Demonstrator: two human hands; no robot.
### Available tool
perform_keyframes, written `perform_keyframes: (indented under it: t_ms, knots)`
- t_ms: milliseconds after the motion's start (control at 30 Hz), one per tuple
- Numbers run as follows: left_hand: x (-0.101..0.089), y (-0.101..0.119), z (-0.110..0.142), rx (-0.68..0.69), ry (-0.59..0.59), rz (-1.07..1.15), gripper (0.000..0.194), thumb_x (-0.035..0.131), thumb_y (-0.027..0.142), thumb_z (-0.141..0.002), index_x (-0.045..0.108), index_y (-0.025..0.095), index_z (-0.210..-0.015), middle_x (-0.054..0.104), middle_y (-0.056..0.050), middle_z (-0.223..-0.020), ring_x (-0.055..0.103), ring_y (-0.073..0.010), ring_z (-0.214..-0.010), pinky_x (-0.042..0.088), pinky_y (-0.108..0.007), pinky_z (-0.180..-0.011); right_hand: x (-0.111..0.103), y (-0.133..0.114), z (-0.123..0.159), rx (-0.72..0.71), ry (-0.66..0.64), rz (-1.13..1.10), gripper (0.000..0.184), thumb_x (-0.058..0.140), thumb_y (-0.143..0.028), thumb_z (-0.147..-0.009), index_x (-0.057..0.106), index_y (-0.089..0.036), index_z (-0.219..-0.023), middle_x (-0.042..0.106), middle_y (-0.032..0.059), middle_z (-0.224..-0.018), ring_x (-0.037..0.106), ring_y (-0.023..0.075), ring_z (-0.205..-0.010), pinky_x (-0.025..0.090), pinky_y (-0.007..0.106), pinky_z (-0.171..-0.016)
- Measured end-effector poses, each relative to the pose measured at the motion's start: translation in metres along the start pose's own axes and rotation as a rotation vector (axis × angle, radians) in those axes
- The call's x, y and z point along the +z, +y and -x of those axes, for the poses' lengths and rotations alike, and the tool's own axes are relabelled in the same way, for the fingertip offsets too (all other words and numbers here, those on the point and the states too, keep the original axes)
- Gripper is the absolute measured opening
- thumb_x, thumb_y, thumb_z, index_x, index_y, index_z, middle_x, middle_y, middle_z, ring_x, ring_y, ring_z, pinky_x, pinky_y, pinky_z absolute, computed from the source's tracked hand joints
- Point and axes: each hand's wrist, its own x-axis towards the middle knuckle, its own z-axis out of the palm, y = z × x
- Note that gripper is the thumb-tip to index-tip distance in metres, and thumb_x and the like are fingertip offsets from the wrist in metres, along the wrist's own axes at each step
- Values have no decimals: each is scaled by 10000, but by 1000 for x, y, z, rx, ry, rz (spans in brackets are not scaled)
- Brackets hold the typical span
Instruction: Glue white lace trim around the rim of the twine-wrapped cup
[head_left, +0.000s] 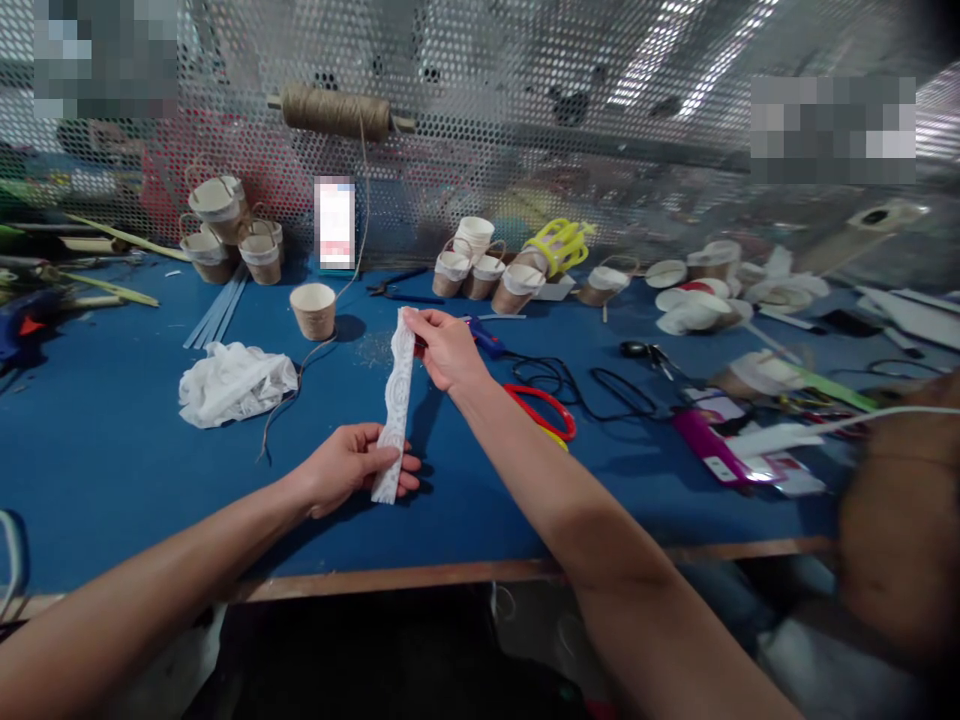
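A strip of white lace ribbon (397, 400) is stretched between both hands above the blue table (112, 450). My left hand (349, 468) pinches its near end, thumb on top. My right hand (446, 345) pinches its far end, fingers closed. A twine-wrapped paper cup (313, 310) stands just beyond the strip, with a loose length of twine (289, 395) trailing from it toward me. A heap of white lace (234, 382) lies to the left of the strip.
A twine spool (335, 110) hangs on the perforated metal screen. Several finished cups (225, 235) stand at back left and back centre (480, 268). Red-handled scissors (544, 408), black cables, a blue glue gun (484, 338) and scattered paper pieces (694, 300) lie to the right.
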Motion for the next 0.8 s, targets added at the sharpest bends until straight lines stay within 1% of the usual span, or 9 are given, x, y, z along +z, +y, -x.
perform_keyframes:
  t_ms: [167, 300, 433, 500, 567, 600, 700, 733, 800]
  knots:
    - [1, 1, 1, -6, 1, 2, 160, 684, 143, -712, 565, 83, -801, 694, -99, -746, 676, -174, -616, 535, -302, -632, 1, 5, -4, -26, 16, 44, 266, 735, -315, -603, 516, -177, -547, 523, -70, -466, 477, 68, -428, 403, 208, -447]
    - [2, 0, 0, 7, 24, -22, 188, 702, 162, -697, 552, 92, -787, 693, -85, -729, 670, -166, -603, 533, -293, -622, 3, 5, -5, -26, -1, 76, 248, 691, -324, -672, 509, -180, -583, 562, -57, -479, 514, 76, -438, 427, 206, -458]
    - [0, -4, -2, 47, 43, -128, 223, 701, 223, -697, 542, 111, -807, 692, -88, -759, 664, -161, -630, 523, -301, -642, 6, -3, 6, -61, -68, 99, 218, 668, -329, -704, 515, -185, -643, 623, -31, -531, 584, 105, -494, 469, 230, -501]
    - [-2, -3, -2, 99, 22, -230, 247, 699, 241, -692, 549, 119, -846, 691, -97, -826, 663, -173, -710, 510, -323, -705, 8, -9, 16, -108, -100, 108, 212, 668, -341, -705, 526, -186, -674, 646, -24, -568, 597, 109, -510, 479, 237, -519]
    - [-6, 2, -3, 172, -6, -374, 300, 695, 264, -681, 558, 115, -903, 679, -118, -918, 648, -206, -829, 482, -360, -787, 8, -15, 27, -168, -127, 125, 217, 668, -360, -703, 536, -187, -697, 662, -19, -599, 601, 109, -523, 480, 238, -535]
    - [-7, 7, -3, 222, 5, -455, 342, 693, 282, -674, 559, 109, -938, 665, -133, -973, 630, -229, -896, 463, -379, -824, 9, -18, 33, -205, -141, 145, 217, 662, -367, -708, 541, -187, -702, 666, -16, -604, 603, 109, -534, 480, 238, -548]
    - [-9, 26, -5, 451, 157, -673, 508, 698, 336, -649, 528, 108, -1071, 579, -166, -1163, 517, -280, -1107, 368, -420, -948, 9, -24, 48, -307, -176, 247, 210, 626, -383, -744, 554, -187, -718, 669, -11, -605, 611, 114, -564, 477, 244, -586]
    - [-9, 33, -6, 542, 213, -719, 556, 706, 337, -640, 511, 122, -1114, 542, -159, -1223, 468, -277, -1165, 321, -415, -990, 9, -25, 52, -324, -184, 270, 206, 617, -384, -753, 556, -190, -719, 670, -10, -611, 616, 117, -575, 477, 249, -600]
    - [-5, 46, -9, 686, 255, -744, 606, 722, 315, -629, 486, 153, -1163, 506, -137, -1274, 425, -254, -1207, 280, -381, -1021, 9, -26, 58, -340, -198, 286, 195, 602, -381, -767, 559, -196, -720, 673, -9, -628, 629, 124, -604, 478, 257, -627]
